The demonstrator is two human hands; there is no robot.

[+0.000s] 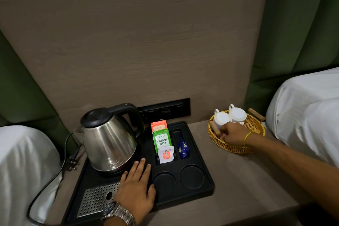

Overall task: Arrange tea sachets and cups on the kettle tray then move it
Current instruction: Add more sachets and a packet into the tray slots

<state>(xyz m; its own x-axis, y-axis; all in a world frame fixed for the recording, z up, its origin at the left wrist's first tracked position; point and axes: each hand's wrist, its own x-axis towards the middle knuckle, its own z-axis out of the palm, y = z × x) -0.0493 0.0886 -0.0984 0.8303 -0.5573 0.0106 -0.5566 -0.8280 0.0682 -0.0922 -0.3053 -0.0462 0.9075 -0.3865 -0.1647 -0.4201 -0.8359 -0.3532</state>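
Observation:
A black kettle tray [207, 172] lies on the bedside shelf with a steel kettle [108, 139] on its left half. Tea sachets stand in its slots: an orange one [158, 126], a green one [162, 141], a white one with an orange fruit [165, 154] and a dark blue one [183, 149]. Two round cup recesses [192, 176] at the front are bare. My left hand [136, 185] rests flat on the tray, fingers apart. My right hand [233, 134] reaches into a wicker basket [227, 147] and touches the nearer of two upside-down white cups [221, 118]; its fingers are hidden.
White bedding lies at the left [23, 167] and at the right [304, 112]. The kettle's black cord and plug [72, 163] hang off the tray's left edge. A black socket panel [165, 110] sits on the wall behind the tray.

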